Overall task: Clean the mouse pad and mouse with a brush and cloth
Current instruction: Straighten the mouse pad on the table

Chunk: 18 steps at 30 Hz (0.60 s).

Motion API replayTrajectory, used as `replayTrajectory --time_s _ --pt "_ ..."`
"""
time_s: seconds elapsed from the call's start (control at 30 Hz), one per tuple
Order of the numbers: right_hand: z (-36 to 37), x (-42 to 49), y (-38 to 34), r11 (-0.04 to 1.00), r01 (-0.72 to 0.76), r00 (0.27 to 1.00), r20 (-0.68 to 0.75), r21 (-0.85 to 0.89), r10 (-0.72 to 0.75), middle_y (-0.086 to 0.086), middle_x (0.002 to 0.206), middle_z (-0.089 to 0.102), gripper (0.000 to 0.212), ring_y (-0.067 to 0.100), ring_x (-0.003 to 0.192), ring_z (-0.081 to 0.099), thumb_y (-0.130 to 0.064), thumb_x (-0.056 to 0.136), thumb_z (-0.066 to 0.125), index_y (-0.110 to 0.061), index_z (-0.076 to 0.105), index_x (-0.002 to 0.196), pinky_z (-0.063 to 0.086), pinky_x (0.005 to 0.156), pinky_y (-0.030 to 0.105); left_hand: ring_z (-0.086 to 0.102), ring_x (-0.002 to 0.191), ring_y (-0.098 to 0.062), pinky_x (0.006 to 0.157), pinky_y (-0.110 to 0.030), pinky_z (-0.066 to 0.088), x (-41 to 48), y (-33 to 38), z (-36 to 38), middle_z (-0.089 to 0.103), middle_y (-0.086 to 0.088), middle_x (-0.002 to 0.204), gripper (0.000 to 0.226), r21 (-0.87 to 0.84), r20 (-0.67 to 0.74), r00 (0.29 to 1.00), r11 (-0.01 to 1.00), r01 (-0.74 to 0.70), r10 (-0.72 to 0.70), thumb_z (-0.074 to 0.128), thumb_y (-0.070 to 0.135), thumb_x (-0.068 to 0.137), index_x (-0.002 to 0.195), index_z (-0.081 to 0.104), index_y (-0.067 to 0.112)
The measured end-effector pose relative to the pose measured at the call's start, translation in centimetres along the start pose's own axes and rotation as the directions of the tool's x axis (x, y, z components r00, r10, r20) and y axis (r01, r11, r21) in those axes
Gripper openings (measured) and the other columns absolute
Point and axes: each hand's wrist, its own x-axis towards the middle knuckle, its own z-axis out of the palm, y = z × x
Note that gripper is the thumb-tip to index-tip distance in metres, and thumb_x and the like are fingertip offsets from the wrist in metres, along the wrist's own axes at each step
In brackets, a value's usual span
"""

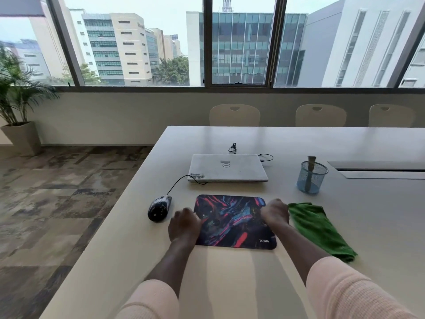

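Note:
A colourful mouse pad (232, 217) lies flat on the white table, in front of me. My left hand (184, 224) holds its left edge, fingers curled and thumb side on the pad. My right hand (274, 214) grips the right edge in the same way, knuckles up. A dark wired mouse (159, 208) sits on the table just left of the pad. To the right of the pad, touching my right hand, lies a green cloth (319, 229). A brush (311, 166) stands in a blue mesh cup (310, 180) at the back right.
A shut white laptop (227, 168) lies behind the pad, with the mouse cable (181, 180) and a charger lead running to it. The table's left edge (128, 199) drops to the floor close to the mouse. A cable slot (377, 165) is at the far right, and chairs stand behind the table.

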Motion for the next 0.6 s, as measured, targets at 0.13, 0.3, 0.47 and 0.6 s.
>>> replayTrajectory --time_s 0.13,0.3,0.47,0.6 --pt "0.0 0.0 0.1 1.0 0.02 1.0 0.024 0.001 -0.02 0.023 0.116 0.065 0.029 0.038 0.105 0.065 -0.011 0.085 0.057 0.002 0.062 0.111 0.054 0.085 0.038 0.067 0.09 -0.041 0.071 -0.036 0.052 0.1 0.3 -0.1 0.07 -0.023 0.097 0.025 -0.047 0.018 0.998 0.996 0.069 -0.068 0.053 0.017 0.085 0.092 0.07 0.0" --pt "-0.6 0.1 0.6 0.999 0.028 0.998 0.049 0.04 -0.03 0.022 0.112 0.065 0.026 0.037 0.101 0.065 -0.011 0.085 0.059 0.0 0.06 0.108 0.055 0.083 0.038 0.067 0.084 -0.041 0.065 -0.032 0.047 -0.5 0.1 -0.4 0.071 -0.022 0.09 0.027 -0.112 0.022 0.996 0.99 0.09 -0.088 0.066 0.026 0.078 0.081 0.068 0.0" --pt "-1.0 -0.3 1.1 0.998 0.048 0.997 0.059 0.043 -0.051 0.019 0.104 0.068 0.022 0.034 0.093 0.067 -0.014 0.085 0.062 0.0 0.063 0.102 0.055 0.077 0.037 0.069 0.081 -0.038 0.061 -0.031 0.046 -1.9 0.2 -0.4 0.072 -0.018 0.086 0.024 -0.068 -0.026 0.998 0.996 0.059 -0.061 0.063 0.026 0.082 0.076 0.068 0.004" --pt "-1.3 -0.8 1.6 0.997 0.057 0.996 0.066 0.06 -0.061 0.018 0.096 0.069 0.016 0.031 0.085 0.067 -0.012 0.085 0.063 0.0 0.065 0.095 0.057 0.072 0.037 0.069 0.083 -0.037 0.064 -0.034 0.05 -2.9 0.1 -0.3 0.072 -0.019 0.088 0.019 -0.019 -0.044 0.999 0.999 0.028 -0.029 0.061 0.021 0.084 0.082 0.069 0.003"
